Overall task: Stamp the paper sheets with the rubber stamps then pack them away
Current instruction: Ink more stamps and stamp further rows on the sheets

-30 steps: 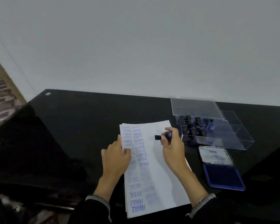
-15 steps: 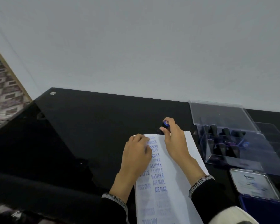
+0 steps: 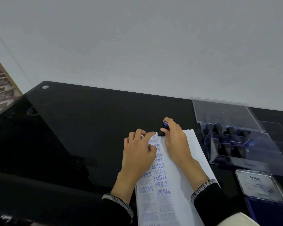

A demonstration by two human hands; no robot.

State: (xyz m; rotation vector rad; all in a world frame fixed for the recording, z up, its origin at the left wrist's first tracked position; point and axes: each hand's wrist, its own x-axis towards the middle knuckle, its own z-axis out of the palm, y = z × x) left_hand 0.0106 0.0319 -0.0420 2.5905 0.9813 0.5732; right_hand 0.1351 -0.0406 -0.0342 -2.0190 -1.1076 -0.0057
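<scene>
A black table [image 3: 88, 136] is bearing a stack of paper sheets [image 3: 185, 185] covered in blue prints, with a clear stamp box [image 3: 238, 144] and an open ink pad [image 3: 265, 198] sitting to its right. The left hand [image 3: 137, 154] is lying spread flat on the sheets, pinning them. The right hand [image 3: 175, 141] is pinching a blue-topped rubber stamp [image 3: 164, 128] and pressing it on the top edge of the sheets.

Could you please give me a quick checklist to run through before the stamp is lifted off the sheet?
1. Left hand pins the paper flat: ok.
2. Right hand grips the stamp: ok.
3. Stamp face sits fully on the paper, not over its top edge: cannot tell.
4. Ink pad open for re-inking: ok.
5. Stamp box open for packing away: ok.
</scene>
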